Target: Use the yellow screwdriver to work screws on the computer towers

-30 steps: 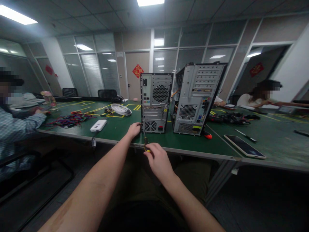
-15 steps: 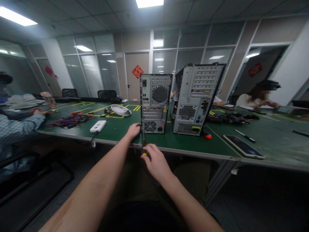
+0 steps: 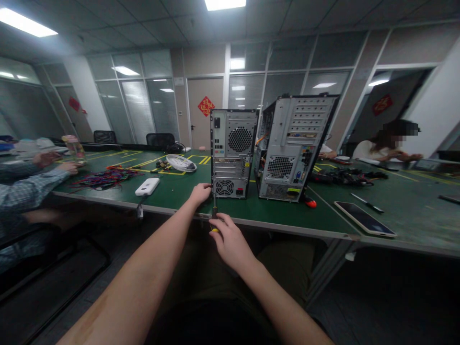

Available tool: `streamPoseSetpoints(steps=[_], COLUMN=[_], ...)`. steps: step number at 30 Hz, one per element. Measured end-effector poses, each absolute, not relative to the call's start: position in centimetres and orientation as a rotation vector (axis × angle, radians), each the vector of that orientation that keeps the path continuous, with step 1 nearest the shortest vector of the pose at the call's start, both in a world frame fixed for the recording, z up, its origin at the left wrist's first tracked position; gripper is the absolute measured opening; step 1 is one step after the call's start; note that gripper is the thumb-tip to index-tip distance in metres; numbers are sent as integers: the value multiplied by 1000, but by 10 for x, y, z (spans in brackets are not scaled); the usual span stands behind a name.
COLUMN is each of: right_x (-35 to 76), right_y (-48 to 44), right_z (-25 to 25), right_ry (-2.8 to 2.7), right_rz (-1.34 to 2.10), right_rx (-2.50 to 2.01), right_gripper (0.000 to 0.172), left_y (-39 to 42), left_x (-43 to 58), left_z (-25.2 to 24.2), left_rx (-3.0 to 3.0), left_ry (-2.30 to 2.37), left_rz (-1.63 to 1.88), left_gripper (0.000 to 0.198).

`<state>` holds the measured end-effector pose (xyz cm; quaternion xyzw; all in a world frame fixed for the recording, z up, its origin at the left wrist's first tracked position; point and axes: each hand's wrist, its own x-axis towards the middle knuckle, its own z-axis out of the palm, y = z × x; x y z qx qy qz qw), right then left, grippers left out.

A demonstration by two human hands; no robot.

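Observation:
A computer tower (image 3: 232, 165) stands upright on the green table, its rear panel facing me. My left hand (image 3: 201, 193) is closed at its lower left edge, the fingertips partly hidden against the side. In my right hand (image 3: 230, 237) is a screwdriver (image 3: 214, 211) with a black and yellow handle, gripped between thumb and fingers just past the table's front edge. The thin shaft points up at the lower left corner of the rear panel; I cannot make out whether its tip sits in a screw.
A larger tower (image 3: 282, 148) stands close on the right. Beyond it lie black cables (image 3: 341, 175), a phone (image 3: 364, 219) and a knife-like tool (image 3: 367, 203). A power bank (image 3: 147, 187), coloured wires (image 3: 108, 177) and a white basket (image 3: 181, 163) are leftward. Co-workers sit at both sides.
The view has shifted slightly, and things sit a little further right. My hands and the screwdriver keep their places at the tower. The left co-worker's hands have moved near the bottle.

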<state>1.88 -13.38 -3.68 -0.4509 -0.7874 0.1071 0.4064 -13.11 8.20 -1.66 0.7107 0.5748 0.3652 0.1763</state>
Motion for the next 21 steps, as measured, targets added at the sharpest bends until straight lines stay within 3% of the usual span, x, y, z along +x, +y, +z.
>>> streamPoseSetpoints(steps=[21], right_x=[24], right_y=[-135], right_z=[-30], right_ry=[-1961], right_rz=[263], right_rx=[-1114], right_gripper=[31], left_y=[85], left_x=[-130], left_z=[-16], left_rx=[2018], left_ry=[1663], left_rz=[999], left_gripper=[40])
